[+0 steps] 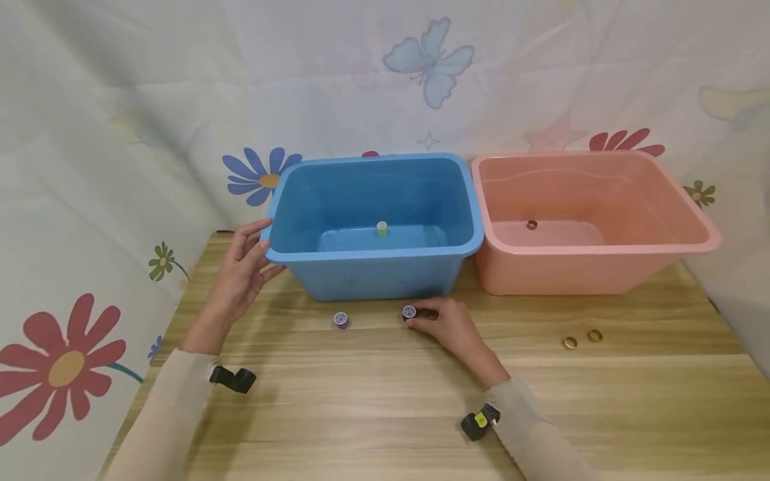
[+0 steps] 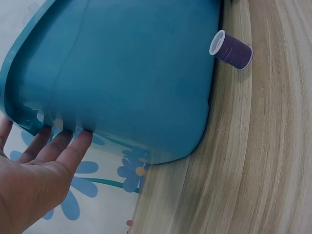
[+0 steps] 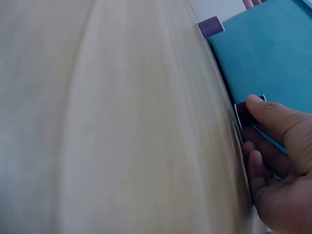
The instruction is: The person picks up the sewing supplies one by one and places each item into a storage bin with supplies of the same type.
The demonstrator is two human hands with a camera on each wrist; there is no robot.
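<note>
My right hand (image 1: 448,324) pinches a dark spool of thread (image 1: 409,313) between thumb and fingers, just in front of the blue bin (image 1: 373,280). In the right wrist view the thumb lies over that dark spool (image 3: 245,113), which stands on the table beside the bin's wall. To its left stands a purple spool of thread (image 1: 341,321), apart from both hands. My left hand (image 1: 237,274) is at the blue bin's left rim. The left wrist view shows its fingers (image 2: 73,153) fairly straight, their tips touching the bin's wall below the rim. A pale green spool (image 1: 381,229) stands inside the blue bin.
A pink bin (image 1: 559,270) stands right beside the blue one, with a dark ring (image 1: 532,225) on its floor. Two gold-coloured rings, a left one (image 1: 569,343) and a right one (image 1: 595,335), lie on the wooden table (image 1: 361,401). A patterned cloth (image 1: 337,87) hangs behind.
</note>
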